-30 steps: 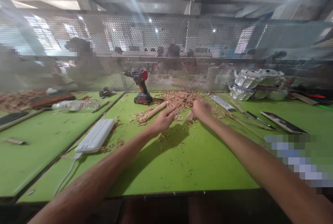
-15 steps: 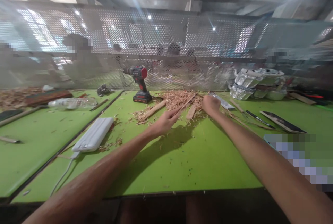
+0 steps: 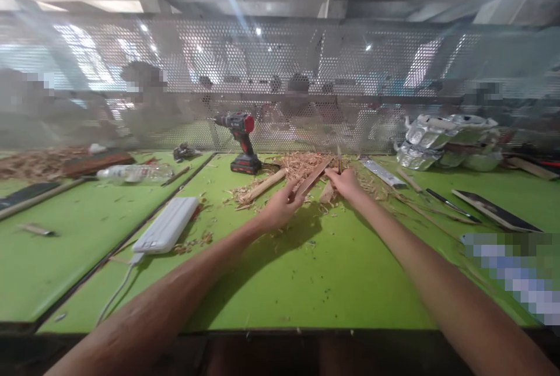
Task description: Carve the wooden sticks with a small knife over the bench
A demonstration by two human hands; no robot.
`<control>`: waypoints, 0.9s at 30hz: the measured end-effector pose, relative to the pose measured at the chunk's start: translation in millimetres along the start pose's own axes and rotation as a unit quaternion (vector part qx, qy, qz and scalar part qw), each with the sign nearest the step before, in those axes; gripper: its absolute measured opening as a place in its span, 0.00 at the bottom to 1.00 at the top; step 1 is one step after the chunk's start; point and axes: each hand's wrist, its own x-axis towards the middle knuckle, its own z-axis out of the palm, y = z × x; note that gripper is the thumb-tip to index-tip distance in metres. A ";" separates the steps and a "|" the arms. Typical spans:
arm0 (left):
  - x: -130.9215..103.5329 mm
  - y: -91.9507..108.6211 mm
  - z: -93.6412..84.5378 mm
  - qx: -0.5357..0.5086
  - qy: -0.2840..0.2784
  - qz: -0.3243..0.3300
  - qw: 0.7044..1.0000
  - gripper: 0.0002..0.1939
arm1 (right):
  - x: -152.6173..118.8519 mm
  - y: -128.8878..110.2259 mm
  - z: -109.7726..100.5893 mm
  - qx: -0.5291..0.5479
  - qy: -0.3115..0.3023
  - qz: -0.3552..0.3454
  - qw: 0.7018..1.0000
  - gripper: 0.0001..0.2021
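My left hand (image 3: 280, 208) is closed around the near end of a flat wooden strip (image 3: 313, 178), which slants up and away to the right. My right hand (image 3: 345, 185) is closed on a slim knife-like tool (image 3: 339, 157) beside the strip's far end. Only a narrow part of that tool shows above the fingers, so its exact kind is unclear. Beneath and behind both hands lies a heap of wood shavings (image 3: 301, 161). A short wooden piece (image 3: 327, 192) rests under my right hand, and a round wooden stick (image 3: 265, 185) lies left of the heap.
A cordless drill (image 3: 243, 141) stands behind the stick. At left are a white power bank (image 3: 167, 224) with a cable and a plastic bottle (image 3: 135, 174). Foil containers (image 3: 446, 140), a metal ruler-like bar (image 3: 381, 172) and a dark flat block (image 3: 494, 210) lie right. Perforated metal screens the back.
My right hand has come left and slightly nearer, towards the wooden strip. The strip now shows more of its flat face. The whole view has shifted slightly.
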 end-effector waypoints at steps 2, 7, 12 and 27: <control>1.3 0.1 0.1 0.001 0.018 0.006 1.000 0.32 | -7.7 -1.7 8.8 0.052 -0.004 0.001 0.999 0.19; -0.3 6.9 1.9 0.049 0.053 0.049 0.996 0.20 | -21.8 -10.1 13.8 0.228 -0.071 0.021 0.971 0.22; -2.4 7.0 5.2 0.039 0.037 0.053 0.997 0.20 | -34.1 -22.1 7.3 0.331 -0.128 0.032 0.934 0.21; 5.0 -10.6 0.8 -0.232 -0.026 -0.055 0.971 0.19 | -40.8 -26.9 7.0 -0.236 -0.027 -0.053 0.970 0.15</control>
